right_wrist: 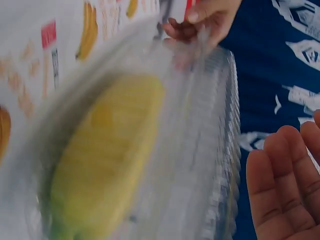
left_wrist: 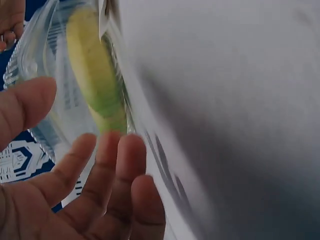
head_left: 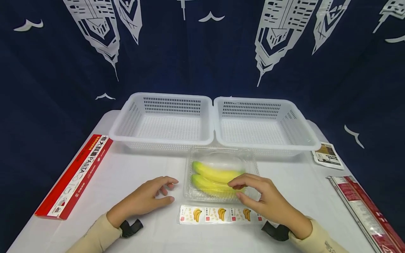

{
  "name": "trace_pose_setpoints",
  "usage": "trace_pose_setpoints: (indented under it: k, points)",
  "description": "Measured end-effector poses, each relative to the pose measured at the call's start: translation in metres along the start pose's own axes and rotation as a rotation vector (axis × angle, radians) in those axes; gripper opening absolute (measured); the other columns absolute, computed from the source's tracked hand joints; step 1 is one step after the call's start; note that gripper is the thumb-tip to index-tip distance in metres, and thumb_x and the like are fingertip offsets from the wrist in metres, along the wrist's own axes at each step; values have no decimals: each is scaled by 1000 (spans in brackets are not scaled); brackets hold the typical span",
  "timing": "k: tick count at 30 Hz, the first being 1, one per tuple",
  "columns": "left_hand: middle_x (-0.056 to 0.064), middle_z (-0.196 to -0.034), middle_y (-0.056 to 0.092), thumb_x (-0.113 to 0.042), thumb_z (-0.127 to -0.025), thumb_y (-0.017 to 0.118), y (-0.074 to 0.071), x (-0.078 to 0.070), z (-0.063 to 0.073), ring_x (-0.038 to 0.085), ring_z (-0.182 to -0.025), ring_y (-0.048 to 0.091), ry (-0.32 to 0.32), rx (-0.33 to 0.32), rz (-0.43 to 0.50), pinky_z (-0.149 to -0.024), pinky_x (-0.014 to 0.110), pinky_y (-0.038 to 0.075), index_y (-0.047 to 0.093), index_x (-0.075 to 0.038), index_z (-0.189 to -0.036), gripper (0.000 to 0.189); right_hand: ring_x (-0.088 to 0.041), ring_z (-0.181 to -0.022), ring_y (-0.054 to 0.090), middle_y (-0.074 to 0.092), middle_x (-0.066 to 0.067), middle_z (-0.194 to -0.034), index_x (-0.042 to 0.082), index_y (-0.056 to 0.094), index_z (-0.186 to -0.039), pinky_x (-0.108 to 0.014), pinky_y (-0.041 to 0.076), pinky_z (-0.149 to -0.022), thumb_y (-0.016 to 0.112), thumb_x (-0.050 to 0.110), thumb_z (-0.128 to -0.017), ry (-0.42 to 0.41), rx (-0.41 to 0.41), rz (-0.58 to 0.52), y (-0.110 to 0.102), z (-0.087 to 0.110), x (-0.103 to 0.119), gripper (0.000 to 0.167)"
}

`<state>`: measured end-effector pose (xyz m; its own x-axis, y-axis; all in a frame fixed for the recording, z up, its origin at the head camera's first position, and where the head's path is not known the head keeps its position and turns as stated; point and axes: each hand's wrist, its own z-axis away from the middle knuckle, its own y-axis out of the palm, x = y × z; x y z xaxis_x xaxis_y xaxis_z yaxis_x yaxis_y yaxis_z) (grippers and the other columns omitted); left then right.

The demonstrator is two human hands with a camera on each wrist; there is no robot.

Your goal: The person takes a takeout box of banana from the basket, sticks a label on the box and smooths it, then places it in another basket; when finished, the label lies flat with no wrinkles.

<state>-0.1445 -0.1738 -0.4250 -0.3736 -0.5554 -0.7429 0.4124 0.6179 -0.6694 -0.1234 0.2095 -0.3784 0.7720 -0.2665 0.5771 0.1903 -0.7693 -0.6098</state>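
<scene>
A clear plastic clamshell box [head_left: 225, 151] with yellow-green bananas [head_left: 212, 174] inside sits in the middle of the white table, its lid down. My left hand [head_left: 147, 196] hovers left of the box, fingers relaxed and thumb apart, holding nothing. Over the front right part of the box is my right hand [head_left: 269, 198], its fingers loosely bent and parted from the thumb. In the right wrist view, the ridged box edge [right_wrist: 227, 150] runs beside my fingers [right_wrist: 262, 185]. A strip of banana-printed labels [head_left: 202, 215] lies in front of the box, its right end partly behind my right hand.
Two white perforated baskets [head_left: 164, 142] [head_left: 269, 146] stand side by side behind the box. At left lies a red pasta box [head_left: 74, 175]. To the right are a small printed packet [head_left: 327, 156] and a long red-and-white package [head_left: 364, 211]. A dark blue patterned cloth [head_left: 190, 52] hangs behind.
</scene>
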Motion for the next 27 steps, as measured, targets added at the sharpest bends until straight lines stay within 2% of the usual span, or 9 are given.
trace_pose_setpoints:
  k: [5, 9, 12, 15, 18, 22, 27]
  points:
    - [-9, -110, 71, -28, -104, 74, 4, -1, -3, 2, -89, 65, 32, 138, 61, -80, 26, 55, 64, -7, -142, 45, -17, -97, 73, 77, -7, -113, 9, 73, -124, -30, 62, -84, 73, -14, -91, -27, 79, -86, 20, -2, 2, 39]
    - [-15, -98, 72, -25, -103, 76, 7, -3, -5, -2, -77, 61, 57, 202, 81, -76, 23, 52, 63, -1, -141, 47, -16, -95, 73, 77, -7, -112, 7, 73, -123, -29, 62, -82, 75, -12, -93, -45, 118, -112, 31, -1, 2, 36]
    - [-15, -93, 71, -25, -100, 79, 9, -6, -7, -2, -74, 61, 33, 246, 98, -74, 23, 52, 62, 0, -141, 51, -13, -95, 74, 77, -7, -112, 5, 72, -125, -27, 62, -82, 75, -11, -93, -54, 191, -129, 38, 1, 1, 35]
    - [-13, -89, 69, -23, -95, 83, 11, -9, -9, 0, -71, 61, -7, 276, 117, -70, 23, 52, 63, -1, -139, 53, -8, -98, 72, 78, -5, -114, 6, 71, -128, -24, 61, -77, 75, -6, -97, -17, 312, -141, 45, 3, 1, 33]
    - [-13, -86, 70, -23, -92, 86, 11, -11, -11, 2, -67, 61, -33, 307, 133, -65, 23, 52, 64, -3, -136, 53, -4, -101, 69, 77, -2, -117, 9, 71, -129, -22, 59, -80, 73, 1, -101, 25, 420, -142, 52, 5, 0, 29]
    - [-13, -82, 71, -21, -89, 88, 12, -13, -15, 3, -61, 62, -49, 345, 142, -63, 22, 52, 68, -5, -128, 46, 1, -100, 66, 76, -2, -117, 8, 72, -128, -20, 58, -86, 72, 3, -102, 58, 489, -172, 64, 4, -3, 26]
    - [-8, -69, 71, -14, -87, 88, 14, -15, -19, 2, -56, 60, -83, 411, 180, -59, 17, 47, 71, -8, -106, 27, 6, -98, 63, 75, -4, -119, 4, 71, -129, -16, 59, -83, 69, 2, -103, 139, 540, -217, 79, 1, -5, 26]
